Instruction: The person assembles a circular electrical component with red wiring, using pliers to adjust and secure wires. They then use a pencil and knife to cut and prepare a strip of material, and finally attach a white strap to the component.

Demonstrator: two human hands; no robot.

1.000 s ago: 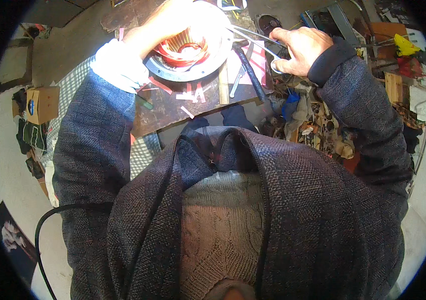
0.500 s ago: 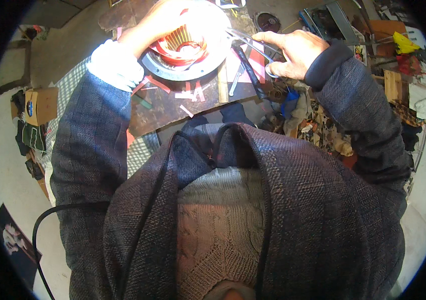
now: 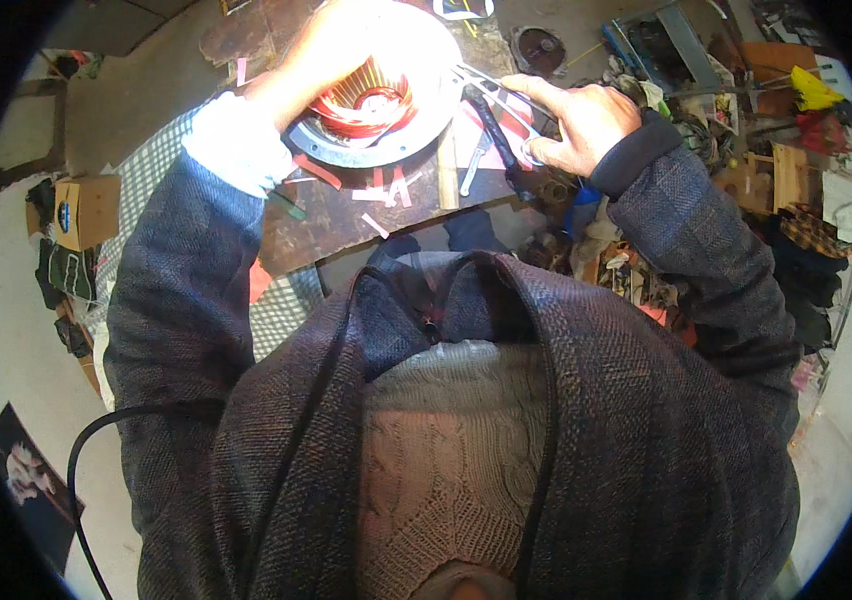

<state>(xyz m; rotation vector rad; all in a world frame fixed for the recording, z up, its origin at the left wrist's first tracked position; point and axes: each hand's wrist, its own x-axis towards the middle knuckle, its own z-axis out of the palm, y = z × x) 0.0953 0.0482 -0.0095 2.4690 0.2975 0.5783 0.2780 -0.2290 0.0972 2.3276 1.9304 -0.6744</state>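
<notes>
A round motor stator [image 3: 371, 156] with a grey metal rim and red-copper windings [image 3: 374, 118] sits on the dark worktable. My left hand [image 3: 326, 48] lies over its far left side, washed out by bright light; its fingers cannot be made out. My right hand [image 3: 588, 122] is closed on a pair of metal scissors [image 3: 502, 94], thumb and fingers at the handle loops. Their blades point left toward the stator's right edge, slightly parted near the handles; the tips fade into the glare.
Pink strips [image 3: 374, 192] lie on the worktable [image 3: 331, 232] in front of the stator. Right of them are a wooden stick [image 3: 447, 172], a slim cutter [image 3: 473, 170] and a long black object [image 3: 494, 130]. Clutter covers the floor at right; a cardboard box [image 3: 88, 212] stands far left.
My right hand and the scissors have shifted slightly left and down, and the scissor handles look closer together. My left hand stays over the stator.
</notes>
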